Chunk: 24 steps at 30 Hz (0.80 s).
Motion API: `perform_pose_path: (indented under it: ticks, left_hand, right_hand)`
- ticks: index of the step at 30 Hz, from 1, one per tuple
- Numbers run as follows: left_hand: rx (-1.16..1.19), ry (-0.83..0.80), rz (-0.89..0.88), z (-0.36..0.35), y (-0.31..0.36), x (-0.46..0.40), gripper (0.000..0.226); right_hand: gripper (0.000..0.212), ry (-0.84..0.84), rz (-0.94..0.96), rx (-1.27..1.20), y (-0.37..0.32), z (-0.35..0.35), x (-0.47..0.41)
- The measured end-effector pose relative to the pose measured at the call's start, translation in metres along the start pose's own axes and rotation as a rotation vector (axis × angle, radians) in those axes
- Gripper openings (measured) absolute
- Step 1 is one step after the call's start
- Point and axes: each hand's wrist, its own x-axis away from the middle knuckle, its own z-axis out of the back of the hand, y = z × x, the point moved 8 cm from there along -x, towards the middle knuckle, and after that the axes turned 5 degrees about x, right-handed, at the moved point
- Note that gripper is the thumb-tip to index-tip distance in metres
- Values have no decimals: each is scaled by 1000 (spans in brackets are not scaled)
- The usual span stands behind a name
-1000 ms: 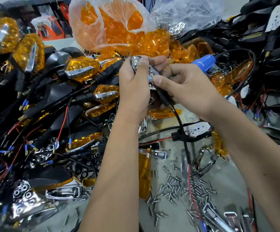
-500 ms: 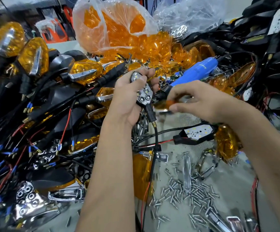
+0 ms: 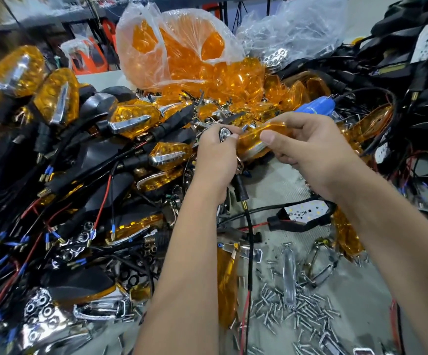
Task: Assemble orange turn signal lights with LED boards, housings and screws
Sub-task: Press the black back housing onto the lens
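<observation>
Orange lens (image 3: 264,138) in right hand (image 3: 317,155); left hand (image 3: 216,157) grips one housing (image 3: 225,134).

We can read no text anywhere here. The blue tool (image 3: 315,106), at one o'clock just beyond the hands, carries a pale marking on its body, but it is too small and blurred for us to make out. We find no labels, numbers or signs elsewhere.

The left hand (image 3: 215,155) grips a chrome housing (image 3: 225,134), apparently meeting the right hand's (image 3: 312,152) orange lens (image 3: 261,138).
</observation>
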Motion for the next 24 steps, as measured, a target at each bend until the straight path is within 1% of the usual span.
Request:
perform_pose_path:
  ticks: [2, 5, 7, 9, 11, 14, 17, 19, 22, 24]
  left_hand:
    - [23, -6, -14, -2, 1, 0, 25]
    - [61, -25, -63, -9, 4, -1, 20]
    - [89, -46, -109, -13, 8, 1, 21]
    - [135, -62, -142, -13, 12, 1, 24]
    - [228, -83, -161, -10, 15, 1, 24]
    - [359, -110, -161, -4, 17, 0, 21]
    - [415, -109, -144, -1, 17, 0, 21]
    - [447, -99, -127, 2, 16, -2, 19]
    - [477, -120, -85, 3, 14, -3, 17]
    - [464, -166, -44, 0, 11, -2, 17]
  right_hand:
    - [20, -7, 64, -45, -8, -1, 1]
    - [27, -30, 107, 41, -12, -7, 1]
    - [27, -21, 117, 41, -11, -9, 1]
    - [30, 10, 105, -41, -9, -8, 3]
    - [35, 10, 89, -158, -9, -7, 3]
    - [29, -21, 62, -315, -9, -9, 4]
    - [21, -30, 25, -430, -6, -8, 5]
    - [25, -22, 14, -458, -5, -6, 4]
    - [22, -27, 33, -440, -9, -7, 4]
    - [19, -23, 41, -412, -11, -8, 4]
